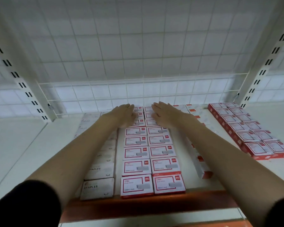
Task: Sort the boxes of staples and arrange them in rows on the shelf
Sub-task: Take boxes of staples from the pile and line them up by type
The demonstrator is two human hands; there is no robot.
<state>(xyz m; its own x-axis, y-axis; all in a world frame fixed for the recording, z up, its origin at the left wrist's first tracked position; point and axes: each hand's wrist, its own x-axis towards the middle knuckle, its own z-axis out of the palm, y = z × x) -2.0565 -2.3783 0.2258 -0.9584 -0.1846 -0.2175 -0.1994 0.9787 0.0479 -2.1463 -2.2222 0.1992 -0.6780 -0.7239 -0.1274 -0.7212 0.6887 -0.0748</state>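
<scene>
Squaring the rear of the two centre rows of red-and-white staple boxes (152, 154) appears to be the step in hand. Both hands lie flat with fingers extended, gripping nothing: the left hand (125, 114) and right hand (165, 114) rest on the rearmost boxes. Press evenly, keeping both columns touching and parallel to the shelf (23, 145) edge beside the white boxes (99, 176).

Painted metal shelving and printed card boxes

The shelf (261, 163) looks like smooth white painted metal with an orange front lip; behind it stands a white coated wire grid (138, 89). The red-and-white staple boxes (152, 161) are matt printed card, the grey-white boxes (99, 187) at lower left slightly glossier. Dark cloth sleeves (28, 207) look matt.
</scene>
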